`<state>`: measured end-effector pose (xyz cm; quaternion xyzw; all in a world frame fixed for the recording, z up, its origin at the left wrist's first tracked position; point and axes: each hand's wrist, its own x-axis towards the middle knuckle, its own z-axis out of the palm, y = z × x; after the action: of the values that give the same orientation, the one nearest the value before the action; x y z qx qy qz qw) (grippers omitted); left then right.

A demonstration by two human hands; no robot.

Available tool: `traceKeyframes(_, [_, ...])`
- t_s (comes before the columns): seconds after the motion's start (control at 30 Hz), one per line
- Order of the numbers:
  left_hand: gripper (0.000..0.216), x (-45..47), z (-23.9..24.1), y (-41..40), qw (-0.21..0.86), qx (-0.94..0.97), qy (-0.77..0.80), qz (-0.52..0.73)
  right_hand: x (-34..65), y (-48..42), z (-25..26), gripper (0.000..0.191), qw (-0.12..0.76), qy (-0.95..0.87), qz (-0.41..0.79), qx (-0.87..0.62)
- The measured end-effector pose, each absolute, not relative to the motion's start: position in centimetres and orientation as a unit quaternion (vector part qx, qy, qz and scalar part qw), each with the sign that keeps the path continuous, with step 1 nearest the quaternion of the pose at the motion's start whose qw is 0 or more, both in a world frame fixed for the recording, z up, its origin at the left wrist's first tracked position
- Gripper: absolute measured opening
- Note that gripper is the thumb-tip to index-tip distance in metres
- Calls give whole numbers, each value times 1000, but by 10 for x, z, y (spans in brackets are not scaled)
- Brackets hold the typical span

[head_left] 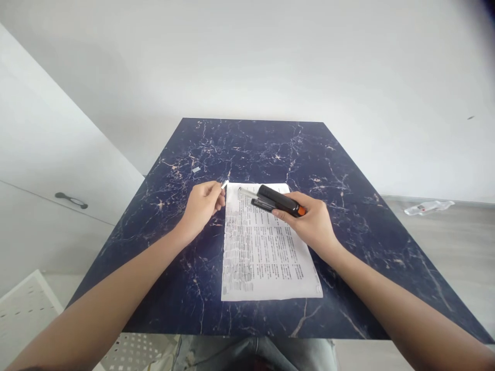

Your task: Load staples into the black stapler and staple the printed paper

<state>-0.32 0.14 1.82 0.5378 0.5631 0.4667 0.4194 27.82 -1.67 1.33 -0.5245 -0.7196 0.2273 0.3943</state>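
A printed sheet of paper point(263, 247) lies on the dark blue marbled table point(340, 170). My right hand point(313, 221) grips a black stapler point(276, 200) with an orange end, held just above the sheet's far edge, its metal part pointing left. My left hand point(203, 206) is pinched on a small white strip point(225, 184), probably staples, at the sheet's far left corner, close to the stapler's tip.
A small pale scrap point(196, 169) lies on the table beyond my left hand. A white cabinet with a dark handle point(71, 200) stands to the left. A white perforated surface point(27, 309) sits low left. A plastic item point(427, 207) lies on the floor at right.
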Motion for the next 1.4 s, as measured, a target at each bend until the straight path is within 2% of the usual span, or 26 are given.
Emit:
traceKeyframes(0.1, [36,-5,23,-3,314,642,519,469,281,-13,13,18,305,-710,341,-535])
traceKeyframes(0.17, [37,-3,25,-9,261,714,467,452,281,-10,11,22,278,-731,349,-516])
traceKeyframes(0.23, [34,1,27,-15,211,785,398,425,280,-9,10,42,309,-764,299,-482])
traceKeyframes(0.3, [29,7,27,-23,150,844,328,396,278,-12,13,65,386,-793,211,-421])
traceKeyframes(0.33, [26,11,27,-27,123,864,298,386,276,-14,16,69,422,-806,177,-376])
traceKeyframes(0.47, [22,28,23,-42,80,888,246,379,266,-28,29,43,473,-850,159,-167])
traceKeyframes(0.53, [23,31,20,-42,86,889,246,377,262,-33,32,36,480,-849,169,-138])
traceKeyframes(0.67, [28,6,19,-15,88,868,310,378,273,-19,31,17,484,-825,153,-250])
traceKeyframes(0.7, [32,-8,19,-3,65,839,376,388,282,-9,28,12,484,-809,137,-303])
traceKeyframes(0.77, [27,-40,18,22,-8,771,524,361,308,15,20,6,480,-764,94,-421])
traceKeyframes(0.83, [33,-70,14,46,-45,736,597,317,339,43,8,13,443,-727,50,-522])
traceKeyframes(0.9, [48,-90,6,63,-26,724,649,232,368,68,-5,19,400,-692,25,-600])
traceKeyframes(1.0, [48,-96,-3,72,11,720,674,167,392,93,-22,23,325,-679,16,-658])
traceKeyframes(1.1, [38,-86,-2,67,9,722,669,176,394,102,-34,29,297,-687,8,-663])
traceKeyframes(1.3, [20,-76,5,59,9,731,649,211,389,101,-39,57,275,-689,-6,-671])
traceKeyframes(1.4, [23,-69,4,54,33,732,629,259,383,96,-31,55,305,-683,-23,-663])
